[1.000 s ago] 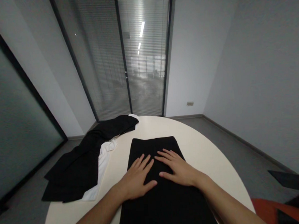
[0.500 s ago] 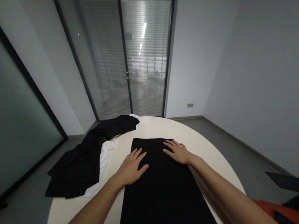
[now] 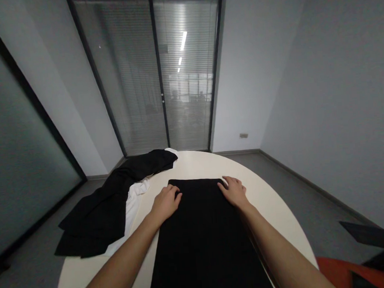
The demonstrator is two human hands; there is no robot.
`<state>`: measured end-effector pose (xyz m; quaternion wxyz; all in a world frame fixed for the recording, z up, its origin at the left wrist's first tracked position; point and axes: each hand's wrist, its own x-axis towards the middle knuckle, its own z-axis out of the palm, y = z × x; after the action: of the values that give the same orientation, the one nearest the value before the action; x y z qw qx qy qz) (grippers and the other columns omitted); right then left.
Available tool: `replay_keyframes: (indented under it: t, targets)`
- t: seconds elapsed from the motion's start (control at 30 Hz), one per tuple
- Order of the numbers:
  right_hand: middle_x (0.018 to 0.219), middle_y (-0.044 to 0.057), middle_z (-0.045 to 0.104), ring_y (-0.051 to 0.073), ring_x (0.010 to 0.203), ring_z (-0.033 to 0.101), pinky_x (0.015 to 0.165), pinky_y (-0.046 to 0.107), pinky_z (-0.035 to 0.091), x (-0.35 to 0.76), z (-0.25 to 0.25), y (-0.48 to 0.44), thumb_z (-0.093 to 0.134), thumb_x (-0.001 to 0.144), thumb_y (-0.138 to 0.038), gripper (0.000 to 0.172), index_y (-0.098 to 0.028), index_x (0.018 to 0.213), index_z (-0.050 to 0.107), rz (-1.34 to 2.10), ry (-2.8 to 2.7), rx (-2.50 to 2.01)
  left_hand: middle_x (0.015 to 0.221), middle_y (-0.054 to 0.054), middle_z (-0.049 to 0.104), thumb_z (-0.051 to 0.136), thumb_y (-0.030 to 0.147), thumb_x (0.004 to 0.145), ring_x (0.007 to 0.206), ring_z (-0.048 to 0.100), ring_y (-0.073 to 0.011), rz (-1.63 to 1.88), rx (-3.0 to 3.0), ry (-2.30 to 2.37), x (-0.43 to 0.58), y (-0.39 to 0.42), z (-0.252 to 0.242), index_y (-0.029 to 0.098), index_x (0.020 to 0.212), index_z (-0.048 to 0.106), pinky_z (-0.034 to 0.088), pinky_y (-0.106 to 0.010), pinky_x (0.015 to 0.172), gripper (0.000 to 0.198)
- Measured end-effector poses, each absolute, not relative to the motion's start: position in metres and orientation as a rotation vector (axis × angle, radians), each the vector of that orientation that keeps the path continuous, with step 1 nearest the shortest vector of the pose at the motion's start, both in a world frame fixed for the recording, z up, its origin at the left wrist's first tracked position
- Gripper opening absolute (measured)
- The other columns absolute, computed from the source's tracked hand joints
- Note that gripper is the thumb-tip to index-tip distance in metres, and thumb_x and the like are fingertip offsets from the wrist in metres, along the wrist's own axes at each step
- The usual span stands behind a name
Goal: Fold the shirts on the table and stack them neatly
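A black garment (image 3: 201, 235) lies flat and smooth on the round table, its straight top edge facing away from me; whether it is a skirt or trousers I cannot tell. My left hand (image 3: 165, 205) rests at the garment's upper left edge, fingers bent, with a gap between thumb and forefinger. At the upper right corner, my right hand (image 3: 235, 191) touches the cloth, thumb apart from its curved fingers. Neither hand has visibly gripped the fabric. The garment's near end runs out of view at the bottom.
On the left of the cream tabletop (image 3: 271, 200) lies a heap of black clothing (image 3: 107, 207) over white cloth (image 3: 133, 205), partly hanging past the edge. A red chair (image 3: 339, 272) with dark armrests stands at the lower right. Beyond the table is a glass door (image 3: 189, 109) with blinds.
Both hands have slid outward from the garment's upper surface to its side edges. Their spread fingers have become more bent. The garment lies in nearly the same place.
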<state>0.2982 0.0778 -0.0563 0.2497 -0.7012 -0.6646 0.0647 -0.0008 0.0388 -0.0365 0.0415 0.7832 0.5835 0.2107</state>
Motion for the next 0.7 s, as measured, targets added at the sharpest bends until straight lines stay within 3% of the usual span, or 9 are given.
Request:
replay_keyframes:
  t: [0.13,0.23,0.4,0.57,0.7]
  targets:
    - [0.141,0.011,0.057,0.038,0.137,0.035,0.106,0.062,0.030,0.305,-0.063,0.080,0.048,0.093,-0.058,0.048,-0.023,0.119,0.068,0.184,-1.792,-1.962,0.135,-0.016,0.057,0.048,0.026,0.095,0.124,0.053,-0.0283,0.809,2.261,2.032,-0.007,0.058,-0.048,0.014,0.135,0.052,0.043,-0.040,0.103,0.042]
    - [0.137,0.010,0.060,0.036,0.138,0.036,0.107,0.060,0.030,0.304,-0.065,0.082,0.051,0.092,-0.055,0.045,-0.023,0.120,0.066,0.223,-1.819,-1.904,0.131,-0.019,0.061,0.051,0.027,0.094,0.123,0.056,-0.0302,0.828,2.132,2.065,-0.015,0.069,-0.061,0.011,0.143,0.042,0.043,-0.042,0.103,0.053]
    - [0.127,0.008,0.065,0.034,0.137,0.040,0.106,0.057,0.032,0.305,-0.061,0.085,0.056,0.090,-0.049,0.037,-0.027,0.118,0.065,0.321,-1.817,-1.826,0.124,-0.017,0.066,0.060,0.023,0.088,0.118,0.061,-0.0278,0.938,1.928,1.882,-0.023,0.084,-0.071,0.013,0.145,0.040,0.044,-0.040,0.103,0.062]
    - [0.114,0.004,0.070,0.025,0.108,0.064,0.094,0.041,0.046,0.306,-0.061,0.087,0.059,0.088,-0.039,0.029,-0.028,0.114,0.061,0.461,-1.872,-1.591,0.118,-0.011,0.071,0.059,0.009,0.081,0.106,0.068,-0.0209,1.023,1.754,1.619,-0.031,0.097,-0.067,0.015,0.126,0.059,0.049,-0.032,0.098,0.046]
    - [0.114,0.005,0.070,0.022,0.102,0.066,0.090,0.037,0.049,0.304,-0.062,0.089,0.062,0.083,-0.032,0.037,-0.026,0.119,0.056,0.536,-1.834,-1.466,0.103,-0.006,0.075,0.065,0.011,0.077,0.099,0.070,-0.0216,0.997,1.708,1.561,-0.037,0.100,-0.065,0.018,0.103,0.067,0.053,-0.032,0.089,0.026]
